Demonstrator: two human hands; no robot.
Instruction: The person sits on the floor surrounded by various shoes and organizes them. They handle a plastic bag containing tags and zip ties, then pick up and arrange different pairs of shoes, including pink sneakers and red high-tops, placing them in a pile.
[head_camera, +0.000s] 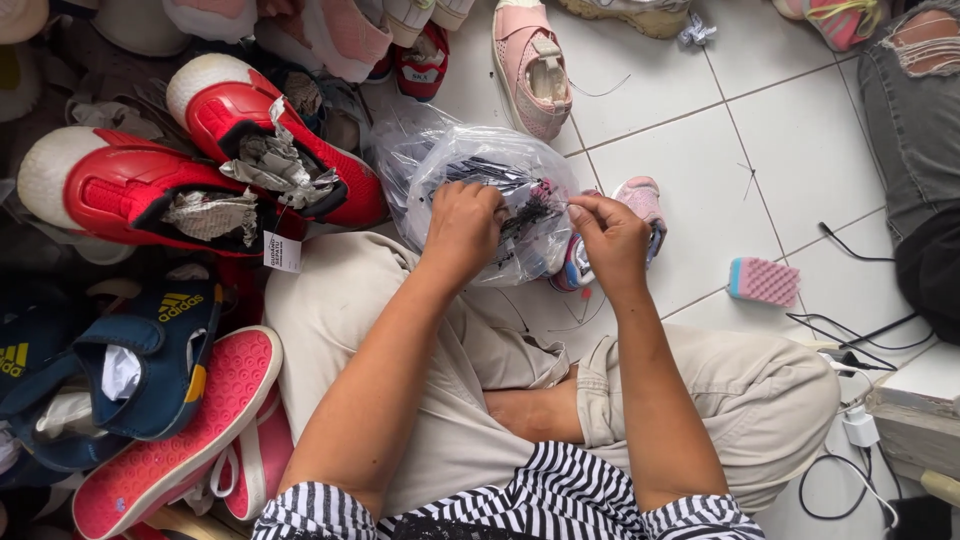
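A clear plastic bag (470, 160) of thin black ties rests on the floor in front of my crossed legs. My left hand (463, 222) grips the bag's near side, its fingers bent into the plastic. My right hand (610, 235) pinches a thin black tie at the bag's right edge. Just behind my right hand lies a small pink and blue child's shoe (640, 205), partly hidden by the bag and the hand.
Two red shoes (230, 120) stuffed with paper lie at left, above navy sandals (150, 370) and pink-soled shoes (180, 430). A pink shoe (530, 65) lies ahead. A pink brush (764, 281), black cables (850, 330) and another person's jeans-clad leg (915, 130) are at right.
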